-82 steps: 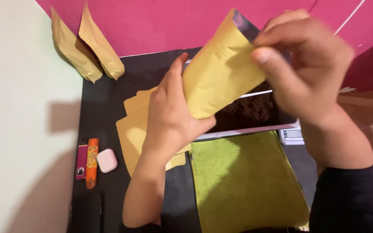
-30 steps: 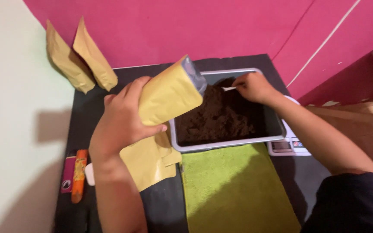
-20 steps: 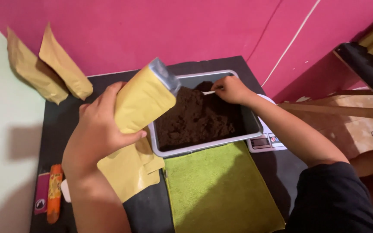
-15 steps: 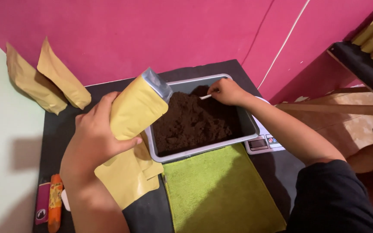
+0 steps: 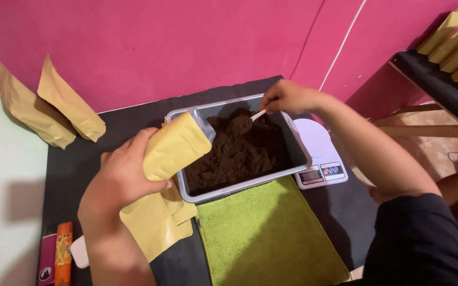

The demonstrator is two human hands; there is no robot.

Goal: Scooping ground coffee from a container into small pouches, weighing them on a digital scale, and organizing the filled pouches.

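Observation:
My left hand point(image 5: 120, 177) grips a yellow-brown paper pouch point(image 5: 176, 145), held tilted with its open silver-lined mouth over the left edge of a grey tray point(image 5: 298, 151). The tray is filled with dark brown powder point(image 5: 234, 156). My right hand point(image 5: 287, 97) holds a small white spoon point(image 5: 256, 114) whose bowl lifts a heap of powder at the tray's far side. Under my left hand lies a stack of empty yellow pouches point(image 5: 157, 225) on the black mat.
A white digital scale point(image 5: 319, 153) stands right of the tray. A green cloth point(image 5: 266, 238) lies in front. Two filled pouches point(image 5: 49, 108) lean on the pink wall at back left. An orange tube point(image 5: 63, 254) lies front left. More pouches point(image 5: 454, 37) sit on a shelf at right.
My right hand left the pouch's mouth, reached into the tray and scooped powder with the spoon. My left hand lowered the pouch toward the tray's left edge. The camera view shifted right.

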